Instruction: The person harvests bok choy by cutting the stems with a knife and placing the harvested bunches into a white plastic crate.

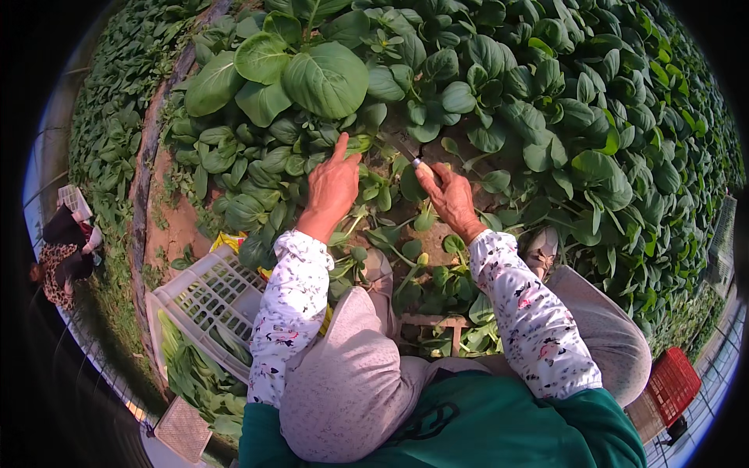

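My left hand (pixel 334 186) reaches into the leafy greens with its index finger stretched out and the thumb a little apart. It touches or lies just beside a small yellowish-green leaf (pixel 360 143); the other fingers are partly hidden. In my right hand (pixel 452 196) is a knife (pixel 419 164), gripped by its pale handle. The thin dark blade points up and left, low among the stems. Large-leaved green vegetables (pixel 324 78) rise beyond my left hand. Loose leaves and small plants (pixel 425 214) lie on the soil between my hands and shoes.
A white plastic crate (pixel 214 300) holding cut greens stands at my left, with yellow packaging behind it. A red crate (pixel 675 384) is at the lower right. Dense greens (pixel 593 117) cover the right side. Another person (pixel 62 261) is far left, past a dirt furrow (pixel 148 148).
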{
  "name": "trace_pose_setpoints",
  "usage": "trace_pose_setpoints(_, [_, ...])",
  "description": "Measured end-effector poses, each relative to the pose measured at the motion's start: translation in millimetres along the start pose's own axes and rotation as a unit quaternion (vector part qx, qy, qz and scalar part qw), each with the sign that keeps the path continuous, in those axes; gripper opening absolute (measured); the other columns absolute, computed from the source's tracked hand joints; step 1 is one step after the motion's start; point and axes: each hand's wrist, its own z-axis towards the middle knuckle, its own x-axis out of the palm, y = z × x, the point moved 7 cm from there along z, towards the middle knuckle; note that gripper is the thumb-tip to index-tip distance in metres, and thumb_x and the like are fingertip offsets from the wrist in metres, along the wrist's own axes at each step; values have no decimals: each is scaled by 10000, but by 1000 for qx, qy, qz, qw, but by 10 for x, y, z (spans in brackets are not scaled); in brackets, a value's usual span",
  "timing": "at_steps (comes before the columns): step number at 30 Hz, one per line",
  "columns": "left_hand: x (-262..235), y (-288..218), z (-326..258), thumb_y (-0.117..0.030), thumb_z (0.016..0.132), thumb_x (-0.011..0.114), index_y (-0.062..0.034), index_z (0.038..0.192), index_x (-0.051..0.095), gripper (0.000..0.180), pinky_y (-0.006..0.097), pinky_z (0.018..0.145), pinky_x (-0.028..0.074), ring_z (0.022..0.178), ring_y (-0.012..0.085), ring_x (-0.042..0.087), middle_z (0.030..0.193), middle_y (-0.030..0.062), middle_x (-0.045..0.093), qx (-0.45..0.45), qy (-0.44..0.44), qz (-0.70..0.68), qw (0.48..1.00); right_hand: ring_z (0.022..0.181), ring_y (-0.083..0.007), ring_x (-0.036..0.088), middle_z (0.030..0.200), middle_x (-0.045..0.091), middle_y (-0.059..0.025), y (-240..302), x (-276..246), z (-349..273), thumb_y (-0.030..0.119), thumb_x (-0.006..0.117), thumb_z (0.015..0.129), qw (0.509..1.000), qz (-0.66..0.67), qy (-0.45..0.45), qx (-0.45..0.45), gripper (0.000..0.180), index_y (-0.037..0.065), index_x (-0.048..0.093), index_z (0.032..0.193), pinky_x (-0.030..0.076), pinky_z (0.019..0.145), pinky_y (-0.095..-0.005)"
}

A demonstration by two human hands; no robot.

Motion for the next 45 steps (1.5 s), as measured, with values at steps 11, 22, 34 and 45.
trace_pose_setpoints(11, [89,208,-167,-97,822,532,-37,1081,615,278,416,741,467,776,338,593,1376,74,398,-42,-52,-59,996,807,-341,620,855,631,-211,-37,365,389,348,580,861,999,-38,-25,-30,391,-14,585,1008,466,690,-357])
trace_pose_setpoints(22, [19,176,-110,-122,841,517,4,1035,604,247,430,839,443,911,364,584,1276,155,487,-52,-61,-69,994,875,-384,585,868,627,-218,34,443,630,365,573,847,992,-109,56,-40,381,6,605,970,455,751,-430])
trace_pose_setpoints(34, [-392,-78,-413,-95,834,590,-45,1003,670,193,288,848,440,974,195,588,1087,148,614,-21,-19,-381,924,497,-44,381,745,566,-13,56,266,4,473,563,863,878,445,147,104,421,60,568,940,257,421,-187])
trace_pose_setpoints(45, [-536,-1001,-209,-192,624,775,-2,1063,596,511,389,920,388,1108,276,482,1328,117,444,153,-43,-43,986,465,-23,389,628,439,73,-272,384,-118,143,672,811,774,594,107,190,182,90,502,844,267,382,-181])
